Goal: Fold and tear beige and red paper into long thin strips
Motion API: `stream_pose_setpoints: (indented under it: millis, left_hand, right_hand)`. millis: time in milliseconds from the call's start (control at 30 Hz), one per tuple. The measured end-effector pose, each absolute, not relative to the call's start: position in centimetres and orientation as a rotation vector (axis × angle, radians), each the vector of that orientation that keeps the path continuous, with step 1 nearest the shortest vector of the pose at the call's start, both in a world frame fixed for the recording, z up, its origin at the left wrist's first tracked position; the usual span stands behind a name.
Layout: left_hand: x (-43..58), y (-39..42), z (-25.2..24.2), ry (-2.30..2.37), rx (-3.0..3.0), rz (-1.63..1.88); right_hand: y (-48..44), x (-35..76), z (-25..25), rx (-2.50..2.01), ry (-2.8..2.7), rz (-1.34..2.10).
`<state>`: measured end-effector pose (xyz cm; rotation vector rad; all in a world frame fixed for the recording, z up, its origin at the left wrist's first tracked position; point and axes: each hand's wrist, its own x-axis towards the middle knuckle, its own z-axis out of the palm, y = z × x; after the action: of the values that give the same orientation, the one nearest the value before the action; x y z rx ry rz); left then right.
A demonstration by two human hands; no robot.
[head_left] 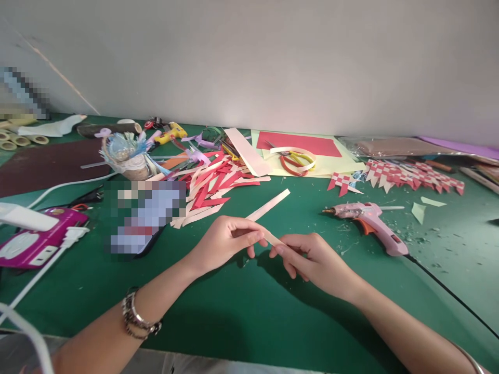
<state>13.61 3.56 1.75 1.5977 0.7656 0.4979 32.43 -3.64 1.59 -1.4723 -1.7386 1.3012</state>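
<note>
A long cream paper strip [268, 206] runs from my hands up and to the right over the green table [241, 311]. My left hand [226, 240] pinches the strip near its lower end, fingers closed round it. My right hand [307, 254] pinches the very end of the same strip, fingertips almost touching those of the left. A bracelet sits on my left wrist.
A heap of red and cream paper strips [212, 189] lies behind my hands. A pink glue gun [368, 218] rests to the right, woven red-and-white pieces [413, 176] beyond it. Scissors [294, 158] lie on coloured sheets. A purple power strip [35, 241] is at left.
</note>
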Motion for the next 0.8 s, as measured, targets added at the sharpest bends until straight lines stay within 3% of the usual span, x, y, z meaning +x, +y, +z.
stream_pose_setpoints:
  millis: [367, 800]
  left_hand:
    - [13.3, 3.9, 1.9, 0.833, 1.642, 0.466]
    - [12.5, 5.9, 1.4, 0.942, 1.449, 0.706]
  right_hand:
    - [-3.4, 32.9, 1.4, -1.496, -1.738, 1.32]
    - [-2.5, 35.5, 2.3, -1.541, -1.485, 1.172]
